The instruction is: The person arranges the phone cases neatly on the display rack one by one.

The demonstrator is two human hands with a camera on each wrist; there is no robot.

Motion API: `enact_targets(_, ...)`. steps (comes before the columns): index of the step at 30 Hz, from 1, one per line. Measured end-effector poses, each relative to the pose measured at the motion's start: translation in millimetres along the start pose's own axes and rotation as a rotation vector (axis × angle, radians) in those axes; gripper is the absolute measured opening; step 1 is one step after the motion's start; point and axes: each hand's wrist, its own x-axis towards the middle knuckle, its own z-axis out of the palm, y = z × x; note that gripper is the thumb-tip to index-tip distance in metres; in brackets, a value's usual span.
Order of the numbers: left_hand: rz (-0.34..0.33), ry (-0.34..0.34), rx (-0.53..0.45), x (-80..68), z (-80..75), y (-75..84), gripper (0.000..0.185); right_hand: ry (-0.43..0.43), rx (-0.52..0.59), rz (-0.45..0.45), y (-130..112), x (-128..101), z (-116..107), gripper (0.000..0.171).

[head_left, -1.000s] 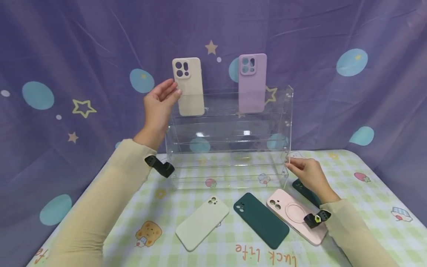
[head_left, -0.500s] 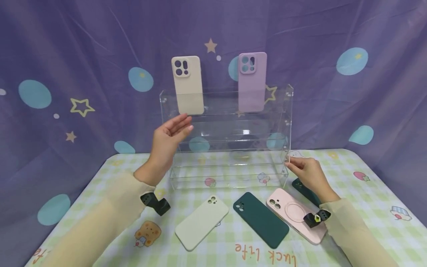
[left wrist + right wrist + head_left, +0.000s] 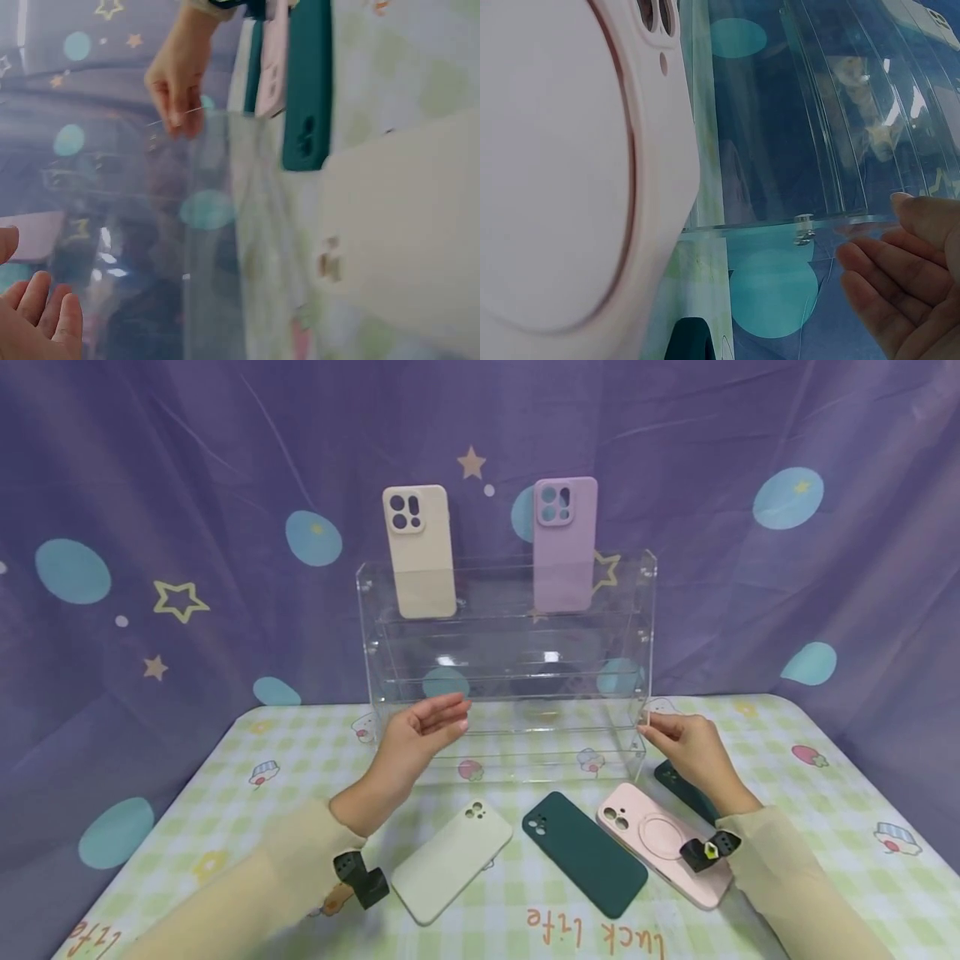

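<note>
A clear acrylic tiered display rack (image 3: pixel 517 647) stands at the back of the table. On its top tier a cream phone case (image 3: pixel 426 556) leans at left and a lilac phone case (image 3: pixel 566 547) at right. My left hand (image 3: pixel 416 743) is in front of the rack's lower left, fingers loosely extended and holding nothing; its fingertips (image 3: pixel 37 300) also show in the left wrist view. With thumb and fingers my right hand (image 3: pixel 696 756) pinches the rack's right side panel. The right wrist view shows that hand (image 3: pixel 911 277) at the panel edge.
Along the front lie a pale phone case (image 3: pixel 453 864), a dark green one (image 3: pixel 588 858) and a pink one (image 3: pixel 637 831) with a ring. Another dark green case (image 3: pixel 681 785) is partly under my right wrist. A checked cloth (image 3: pixel 225 777) covers the table; a purple curtain (image 3: pixel 225 460) hangs behind.
My left hand has left the cream phone case and moved down and to the right, in front of the lower tiers. The right hand keeps its hold on the rack.
</note>
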Motion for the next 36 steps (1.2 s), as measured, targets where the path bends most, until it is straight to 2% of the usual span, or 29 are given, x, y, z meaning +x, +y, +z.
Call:
enact_targets(8,-0.055,-0.064,-0.016,-7.2,6.2,-33.2,0.042,0.003,-0.003,-0.002,0.1,1.0,-0.5,0.032)
enact_targets(17,-0.120,-0.103,-0.034,-19.9,10.1,-64.6,0.047,0.022,-0.007,-0.018,1.3,1.5,-0.5,0.030)
enact_targets(21,-0.150,-0.127,-0.016,-25.1,8.4,-73.0,0.050,0.013,0.005,-0.019,1.5,1.6,0.4,0.031)
enact_targets(28,-0.204,-0.191,0.084,-25.9,7.6,-83.1,0.055,0.012,-0.004,-0.011,2.2,2.3,-0.6,0.031)
enact_targets(36,-0.234,-0.209,0.135,-28.6,9.3,-91.6,0.059,0.004,0.004,-0.004,1.0,1.3,0.5,0.032)
